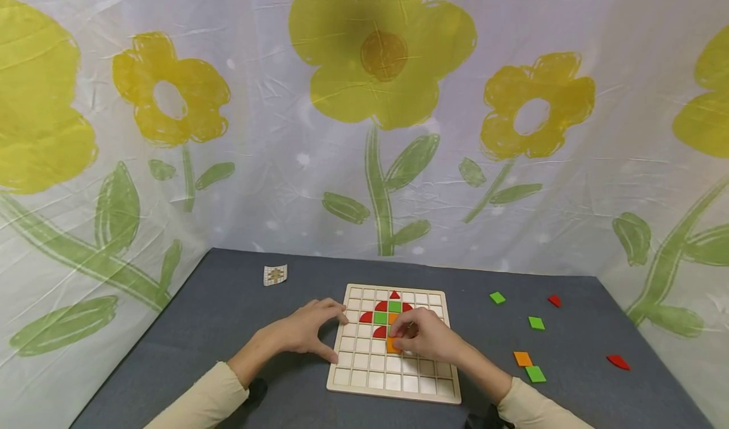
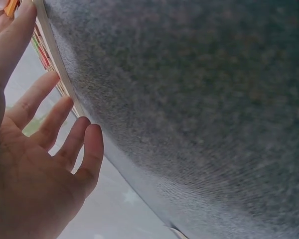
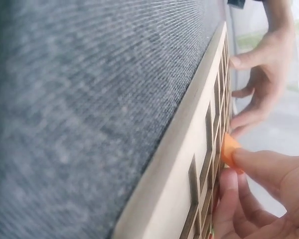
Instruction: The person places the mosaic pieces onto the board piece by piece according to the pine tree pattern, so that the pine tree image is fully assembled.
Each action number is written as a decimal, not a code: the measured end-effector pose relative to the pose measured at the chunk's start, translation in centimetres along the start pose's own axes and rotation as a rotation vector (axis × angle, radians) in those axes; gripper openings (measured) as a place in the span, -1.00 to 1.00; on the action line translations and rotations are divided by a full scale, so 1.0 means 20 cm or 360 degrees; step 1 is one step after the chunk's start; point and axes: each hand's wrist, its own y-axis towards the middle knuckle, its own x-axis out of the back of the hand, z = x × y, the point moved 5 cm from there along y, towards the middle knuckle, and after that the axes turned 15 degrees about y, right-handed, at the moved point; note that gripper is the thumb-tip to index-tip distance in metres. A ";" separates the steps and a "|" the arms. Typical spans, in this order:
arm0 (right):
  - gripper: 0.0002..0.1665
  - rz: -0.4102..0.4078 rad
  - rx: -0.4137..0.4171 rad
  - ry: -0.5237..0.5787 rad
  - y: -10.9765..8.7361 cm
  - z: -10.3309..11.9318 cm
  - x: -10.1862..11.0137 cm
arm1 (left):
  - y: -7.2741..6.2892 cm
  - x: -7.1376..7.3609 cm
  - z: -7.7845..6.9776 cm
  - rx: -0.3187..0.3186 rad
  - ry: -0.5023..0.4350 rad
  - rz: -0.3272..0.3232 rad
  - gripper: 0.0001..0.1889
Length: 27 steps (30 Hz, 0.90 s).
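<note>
A wooden grid board (image 1: 393, 395) lies on the dark table. Set in its cells are a red triangle (image 1: 395, 295), several red quarter-circle pieces (image 1: 367, 317), green squares (image 1: 380, 317) and an orange square (image 1: 393, 318). My right hand (image 1: 427, 335) pinches another orange square tile (image 3: 230, 151) between thumb and fingers, tilted over a cell near the middle of the board; these fingers hide part of the pattern. At the board's left edge rests my left hand (image 1: 310, 329), thumb and fingers spread, the fingertips touching the frame.
Right of the board lie loose green squares (image 1: 536, 323), an orange square (image 1: 522, 359) and red quarter-circle pieces (image 1: 618, 362). A small card with a printed pattern (image 1: 276, 275) is at the back left. A flowered curtain (image 1: 256, 163) hangs behind the table.
</note>
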 end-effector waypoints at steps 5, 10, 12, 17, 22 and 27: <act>-0.91 0.0007 -0.0006 -0.0019 -0.01 0.01 -0.01 | 0.01 0.01 -0.02 0.0002 0.0048 0.0012 -0.32; -0.92 0.0005 0.0001 -0.0044 -0.01 0.01 -0.01 | 0.01 0.01 -0.03 0.0030 0.0077 0.0027 -0.33; -0.91 0.0003 0.0006 -0.0065 -0.01 0.01 -0.01 | 0.01 0.01 -0.03 0.0029 0.0084 0.0025 -0.33; -0.93 0.0011 0.0036 -0.0084 -0.01 0.02 -0.01 | 0.01 0.00 -0.02 0.0023 0.0091 0.0015 -0.32; -0.93 0.0016 0.0047 -0.0086 -0.01 0.02 -0.01 | 0.01 0.00 -0.02 0.0030 0.0091 0.0025 -0.31; -0.93 0.0019 0.0038 -0.0092 -0.01 0.03 -0.02 | 0.01 0.00 -0.02 0.0018 0.0075 0.0027 -0.31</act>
